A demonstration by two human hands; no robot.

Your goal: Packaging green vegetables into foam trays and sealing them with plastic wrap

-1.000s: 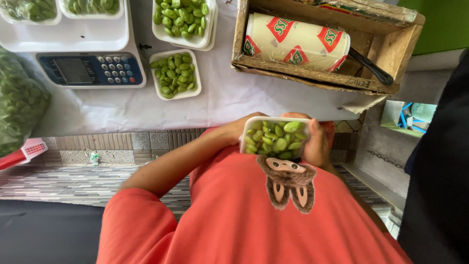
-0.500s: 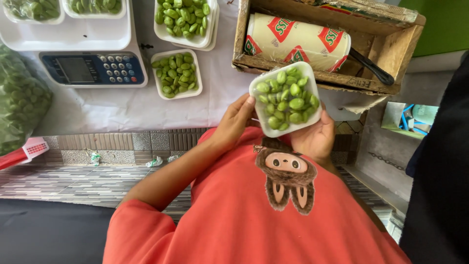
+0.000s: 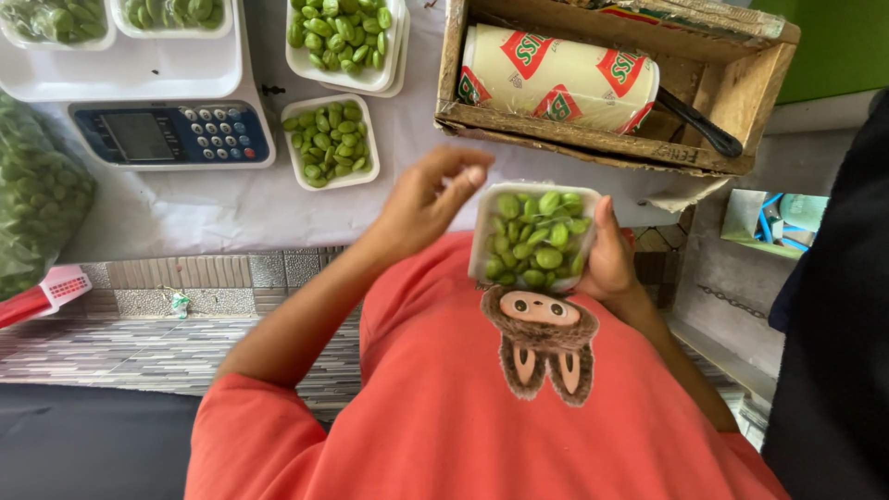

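Note:
My right hand (image 3: 611, 264) holds a small white foam tray (image 3: 483, 243) heaped with green beans (image 3: 537, 236), level in front of my chest over my orange shirt. My left hand (image 3: 428, 199) hovers just left of the tray. Its fingers are loosely curled with thumb and forefinger close together by the tray's top left corner, and I see nothing in them.
On the white-covered table (image 3: 231, 208) lie a second small tray of beans (image 3: 329, 141), a fuller tray (image 3: 344, 37), a digital scale (image 3: 171, 134) and a bag of beans (image 3: 32, 204). A wooden crate (image 3: 593, 139) holds a roll of wrap (image 3: 556, 79). A dark-clothed person (image 3: 833, 324) stands at right.
The tray came up from my lap toward the crate, then dropped back to chest height. My left hand has let go of its left side and now hovers beside it.

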